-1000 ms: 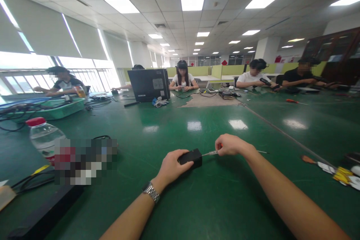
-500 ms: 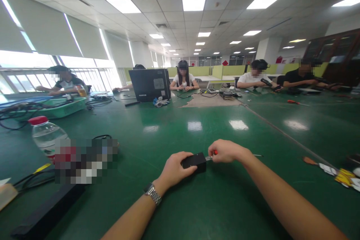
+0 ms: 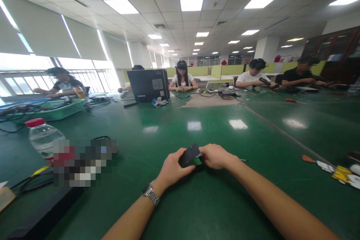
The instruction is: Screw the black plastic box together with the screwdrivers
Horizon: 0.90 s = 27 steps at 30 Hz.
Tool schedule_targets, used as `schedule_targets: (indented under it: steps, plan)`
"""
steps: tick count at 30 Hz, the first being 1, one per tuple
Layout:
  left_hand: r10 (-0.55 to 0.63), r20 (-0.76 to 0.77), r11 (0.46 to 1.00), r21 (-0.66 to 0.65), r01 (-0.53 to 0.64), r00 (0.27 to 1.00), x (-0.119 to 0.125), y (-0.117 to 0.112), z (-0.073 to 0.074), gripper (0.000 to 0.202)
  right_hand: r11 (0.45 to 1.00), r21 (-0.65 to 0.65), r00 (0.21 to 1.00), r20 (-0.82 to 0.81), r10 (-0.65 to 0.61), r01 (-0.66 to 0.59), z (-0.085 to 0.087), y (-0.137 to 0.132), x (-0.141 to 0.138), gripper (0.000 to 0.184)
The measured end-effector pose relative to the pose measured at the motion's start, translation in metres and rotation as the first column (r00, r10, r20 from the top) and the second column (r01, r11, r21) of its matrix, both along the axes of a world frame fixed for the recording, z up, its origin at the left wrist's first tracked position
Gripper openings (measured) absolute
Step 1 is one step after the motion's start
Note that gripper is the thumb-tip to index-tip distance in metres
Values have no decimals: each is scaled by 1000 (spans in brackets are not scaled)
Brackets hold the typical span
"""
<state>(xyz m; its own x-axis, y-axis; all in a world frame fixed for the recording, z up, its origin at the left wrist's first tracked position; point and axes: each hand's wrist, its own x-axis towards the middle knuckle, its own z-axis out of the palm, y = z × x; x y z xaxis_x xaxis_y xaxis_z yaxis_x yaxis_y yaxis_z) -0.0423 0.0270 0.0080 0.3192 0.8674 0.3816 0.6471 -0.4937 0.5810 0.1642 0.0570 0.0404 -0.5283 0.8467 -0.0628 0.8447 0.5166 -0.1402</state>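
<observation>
My left hand (image 3: 173, 167) grips a small black box (image 3: 189, 156) just above the green table, thumb in front and fingers behind. The box is tilted, and its right end shows an opening with something green inside; I cannot tell whether that is a circuit board. At that end my right hand (image 3: 217, 156) is closed on a screwdriver (image 3: 206, 156), its red handle partly showing between the fingers. The thin metal shaft sticks out to the right behind my wrist. My right fingertips meet the box's edge, and their exact contact is hidden.
A water bottle (image 3: 45, 137) and a long black bar (image 3: 47, 210) lie to the left, near a green basket (image 3: 64, 109) of cables. A computer case (image 3: 147, 85) stands ahead. Gloves (image 3: 341, 174) and another screwdriver (image 3: 292, 100) are at right. Several people sit around the table.
My right hand has moved left, up against the box, with the screwdriver. The box has tilted, its right end raised, and the opening with green now shows.
</observation>
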Motion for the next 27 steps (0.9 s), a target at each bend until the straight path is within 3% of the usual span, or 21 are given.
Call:
schedule_targets:
  steps: [6, 10, 15, 20, 24, 27]
  plan:
    - [19, -22, 999, -43, -20, 1000, 0, 0, 1, 39, 1000, -24, 999, -40, -9, 8, -7, 9, 6, 28]
    - [5, 12, 997, -82, -4, 1000, 0, 0, 1, 43, 984, -50, 984, -23, -175, 174, -18, 29, 27, 19]
    - [-15, 9, 994, -104, 16, 1000, -4, 0, 1, 41, 910, 51, 911, -47, -410, 413, -31, 51, 58, 31]
    - [-16, -109, 992, -124, 3, 994, -3, -1, 5, 45, 870, 98, 875, -75, -478, 483, -40, 54, 61, 35]
    - [80, -225, 994, -59, -95, 971, -12, -9, 19, 42, 855, 118, 863, -94, -497, 505, -43, 51, 58, 40]
    - [188, -145, 982, -3, -190, 972, -54, -23, 42, 49, 839, 124, 847, -113, -519, 530, -45, 51, 57, 42]
